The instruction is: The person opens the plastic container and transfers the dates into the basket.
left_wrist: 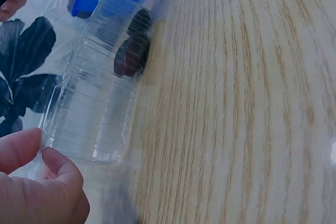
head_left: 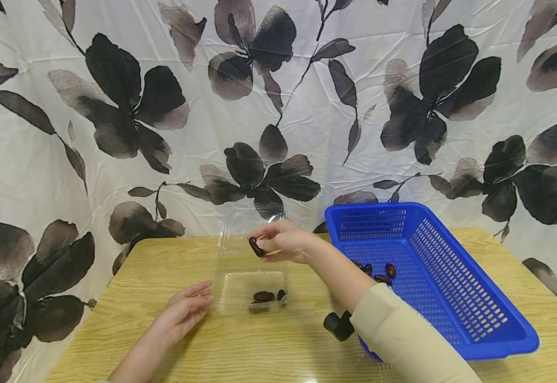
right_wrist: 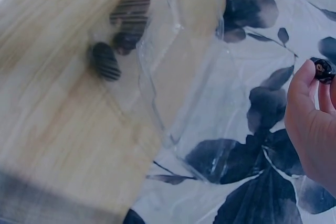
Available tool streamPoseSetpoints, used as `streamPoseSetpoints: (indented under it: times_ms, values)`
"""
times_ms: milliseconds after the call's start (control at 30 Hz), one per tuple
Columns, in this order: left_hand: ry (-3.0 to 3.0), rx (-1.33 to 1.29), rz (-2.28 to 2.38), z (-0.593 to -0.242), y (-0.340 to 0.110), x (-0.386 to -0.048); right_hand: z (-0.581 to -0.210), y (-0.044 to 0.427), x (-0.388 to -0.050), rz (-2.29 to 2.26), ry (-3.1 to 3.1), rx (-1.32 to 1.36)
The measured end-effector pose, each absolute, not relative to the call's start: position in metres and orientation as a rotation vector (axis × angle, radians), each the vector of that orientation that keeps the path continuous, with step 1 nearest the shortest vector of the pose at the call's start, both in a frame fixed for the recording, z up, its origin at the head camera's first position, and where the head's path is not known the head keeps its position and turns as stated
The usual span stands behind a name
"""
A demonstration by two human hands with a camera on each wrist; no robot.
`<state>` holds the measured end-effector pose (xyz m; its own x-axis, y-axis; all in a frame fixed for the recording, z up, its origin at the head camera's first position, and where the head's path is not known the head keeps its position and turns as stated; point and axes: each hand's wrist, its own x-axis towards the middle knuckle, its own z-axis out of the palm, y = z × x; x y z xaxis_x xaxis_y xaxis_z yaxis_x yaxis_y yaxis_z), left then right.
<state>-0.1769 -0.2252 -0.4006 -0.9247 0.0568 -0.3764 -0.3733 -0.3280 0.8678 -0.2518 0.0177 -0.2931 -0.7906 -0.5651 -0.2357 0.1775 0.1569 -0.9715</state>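
Observation:
A dark brown date (head_left: 256, 247) is pinched between the thumb and fingers of my right hand (head_left: 285, 242), above the clear plastic container (head_left: 228, 290). The container's lid stands raised at the back. Inside lie a few dates (head_left: 263, 296), toward the right side; the left wrist view shows these dates (left_wrist: 131, 56) through the clear wall. My left hand (head_left: 185, 311) is at the container's near left corner, where thumb and finger pinch the rim (left_wrist: 47, 135). In the right wrist view, one end of the held date (right_wrist: 324, 70) shows past the fingertips.
To the right stands a blue perforated basket (head_left: 494, 348) with several dates (head_left: 390, 270) at its left side. A small black object (head_left: 338, 325) is beside the right sleeve (head_left: 403, 324). Behind the wooden table (head_left: 259, 351) hangs a floral cloth (head_left: 307, 106).

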Motion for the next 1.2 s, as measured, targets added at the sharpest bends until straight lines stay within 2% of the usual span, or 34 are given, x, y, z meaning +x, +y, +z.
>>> streamPoseSetpoints:
  times_ms: [700, 1200]
  values:
    - [1.66, -0.395, 2.297, -0.401, -0.225, -0.176, -0.286, 0.052, -0.253, -1.717, 1.835, -0.418]
    - [1.655, -0.384, 2.309, -0.401, -0.226, -0.177, -0.288, 0.096, -0.256, -1.729, 1.898, -0.387]
